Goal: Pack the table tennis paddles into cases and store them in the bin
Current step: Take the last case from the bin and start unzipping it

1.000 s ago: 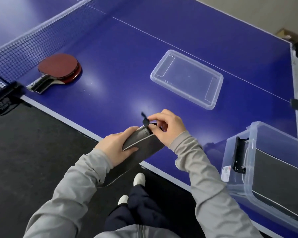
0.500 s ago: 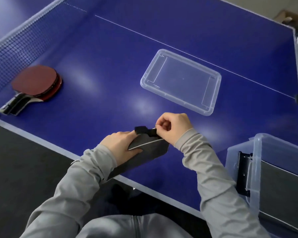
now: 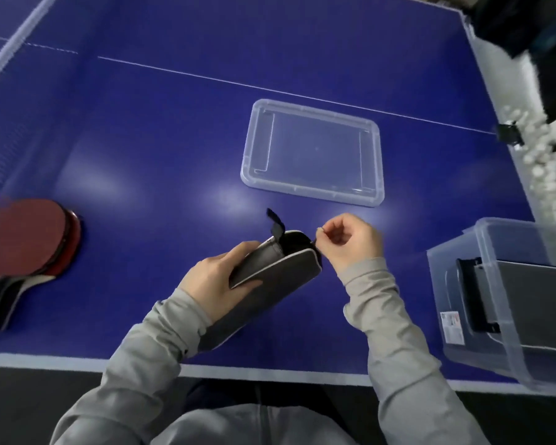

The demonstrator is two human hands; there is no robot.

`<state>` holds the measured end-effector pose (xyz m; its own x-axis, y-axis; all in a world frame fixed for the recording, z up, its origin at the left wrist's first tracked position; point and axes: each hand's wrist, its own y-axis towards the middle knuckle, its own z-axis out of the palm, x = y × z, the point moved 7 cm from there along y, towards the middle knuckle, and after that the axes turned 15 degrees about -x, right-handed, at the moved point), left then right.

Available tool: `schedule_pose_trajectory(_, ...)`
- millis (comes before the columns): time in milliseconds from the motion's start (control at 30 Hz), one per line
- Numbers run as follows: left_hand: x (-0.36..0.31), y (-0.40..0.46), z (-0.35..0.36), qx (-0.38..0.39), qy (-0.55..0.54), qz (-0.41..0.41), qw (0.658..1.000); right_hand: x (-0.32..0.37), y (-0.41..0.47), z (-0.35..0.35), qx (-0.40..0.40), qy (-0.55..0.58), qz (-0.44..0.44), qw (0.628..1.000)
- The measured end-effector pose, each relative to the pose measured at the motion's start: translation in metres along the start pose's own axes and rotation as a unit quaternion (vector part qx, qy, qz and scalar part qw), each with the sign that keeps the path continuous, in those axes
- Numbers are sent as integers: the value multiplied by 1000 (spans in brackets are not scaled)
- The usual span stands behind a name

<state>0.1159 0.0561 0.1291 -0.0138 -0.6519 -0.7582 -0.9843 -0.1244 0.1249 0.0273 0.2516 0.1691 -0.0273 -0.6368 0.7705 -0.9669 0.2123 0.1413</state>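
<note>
Blue table point(image 3: 142, 139), left hand point(image 3: 215, 277) gripping grey case point(image 3: 280, 268), right hand point(image 3: 350, 240) fingers apparently pinching its zipper

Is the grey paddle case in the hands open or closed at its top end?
Partly open. The case gapes at its far end, dark inside, while the right hand pinches the zipper pull and the left hand grips its side.

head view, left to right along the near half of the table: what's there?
red paddles → left hand → grey case → right hand → clear bin
</note>
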Motion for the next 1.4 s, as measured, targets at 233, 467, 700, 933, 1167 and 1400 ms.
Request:
schedule_pose_trajectory(233, 22, 20, -46, -50, -145, -23, 988, -36, -5, 0, -94, -13, 166, 982)
schedule_pose_trajectory(467, 24, 28, -66, -69, -256, -74, 962, -44, -18, 4, -86, 78, 231, 966)
schedule_pose_trajectory(700, 41, 25, -61, -127, -332, -195, 914, -37, -15, 4, -49, 96, 183, 977)
schedule_pose_trajectory(933, 55, 24, -50, -128, -368, -294, 873, -28, -13, 1, -15, 41, 85, 995)
schedule_pose_trajectory(1167, 74, 30, -50, -171, -363, -373, 836, -23, -28, -2, 10, 71, 58, 996)
schedule_pose_trajectory(1400, 101, 41, -54, -269, -331, -448, 785, -24, -43, -16, -9, 67, 0, 998)
